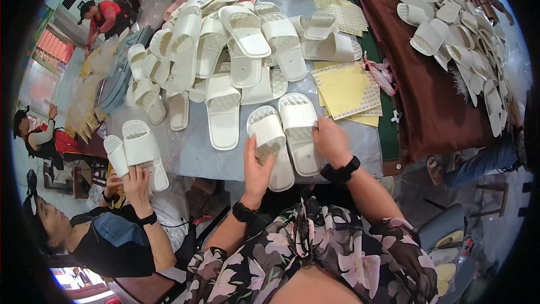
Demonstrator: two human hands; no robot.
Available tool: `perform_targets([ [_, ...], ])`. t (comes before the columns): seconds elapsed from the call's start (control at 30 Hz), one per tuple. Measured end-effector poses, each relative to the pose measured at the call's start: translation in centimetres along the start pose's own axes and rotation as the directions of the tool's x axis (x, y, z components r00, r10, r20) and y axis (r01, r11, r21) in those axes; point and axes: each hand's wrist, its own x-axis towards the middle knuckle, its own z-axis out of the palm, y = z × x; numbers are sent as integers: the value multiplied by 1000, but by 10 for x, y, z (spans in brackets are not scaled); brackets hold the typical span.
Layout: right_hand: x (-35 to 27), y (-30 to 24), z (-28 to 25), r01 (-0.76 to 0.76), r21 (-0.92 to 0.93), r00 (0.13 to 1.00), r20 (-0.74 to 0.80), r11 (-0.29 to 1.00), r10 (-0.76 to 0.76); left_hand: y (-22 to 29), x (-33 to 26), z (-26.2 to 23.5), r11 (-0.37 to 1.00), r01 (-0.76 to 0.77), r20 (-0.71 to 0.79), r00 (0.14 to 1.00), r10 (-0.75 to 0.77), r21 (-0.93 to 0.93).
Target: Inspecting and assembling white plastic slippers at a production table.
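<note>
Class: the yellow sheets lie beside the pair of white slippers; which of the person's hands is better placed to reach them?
Probably the right hand: it rests on the right slipper, next to the yellow sheets. The left hand lies farther away.

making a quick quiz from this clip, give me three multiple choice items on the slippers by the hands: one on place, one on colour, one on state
1. Where does the left hand rest?
A on the left slipper
B on the yellow sheets
C on the brown cloth

2. What colour is the pair?
A red
B white
C black

3. How does the right slipper lie?
A flat, sole down
B upside down
C standing on edge

Answers: 1 A, the palm covers its heel end; 2 B, both are white like the pile; 3 A, the strap faces up under the right hand.
</note>
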Motion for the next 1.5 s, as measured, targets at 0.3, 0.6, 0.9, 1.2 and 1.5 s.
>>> perform_targets([
  [0.3,-6,-2,-21,7,-132,1000,-9,991,-8,27,1,8,804,-203,76,978,194,559],
  [0.6,-13,9,-30,18,50,1000,20,999,-19,26,1,4,749,-252,75,962,262,613],
  [0.9,-25,107,-79,-68,160,916,-380,985,125,12,9,-8,700,-425,112,887,447,574],
  [1.2,-1,115,-95,27,150,931,-364,988,29,9,8,-6,706,-395,85,898,431,587],
  [1.5,50,116,-80,5,63,966,-259,998,12,8,12,-3,700,-376,69,903,425,607],
])
